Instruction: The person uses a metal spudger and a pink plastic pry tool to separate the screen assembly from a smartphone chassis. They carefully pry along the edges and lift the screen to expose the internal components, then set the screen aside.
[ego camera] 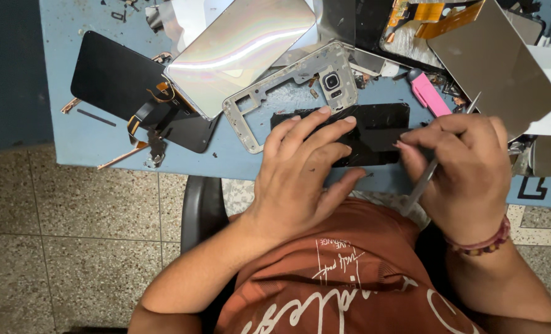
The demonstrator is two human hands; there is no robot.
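Fingers of our left hand (300,167) lay spread and flat on the black phone screen panel (374,133), pressing it down on the blue worktable (90,139) at about the centre of the view. Our right hand (467,170), at three o'clock from the left, was closed around a thin metal prying tool (427,176), with its fingertips touching the panel's right end. The two hands were apart, one at each end of the panel.

We judged the panel light, thin, stiff and brittle, its glossy face likely slippery, so it seemed best held flat under the palm or by its long edges, not flexed.

At twelve o'clock from the panel lay a silver phone mid-frame (288,93) with a camera module, and at ten o'clock a pale iridescent display sheet (238,49). A second black screen (117,77) with a flex cable sat at nine o'clock, and a pink tool (430,94) at one o'clock.

Our left hand hid much of the panel, so we could not tell whether it was cracked. The tool's working tip was hard to make out, and the parts along the top edge were cut off.
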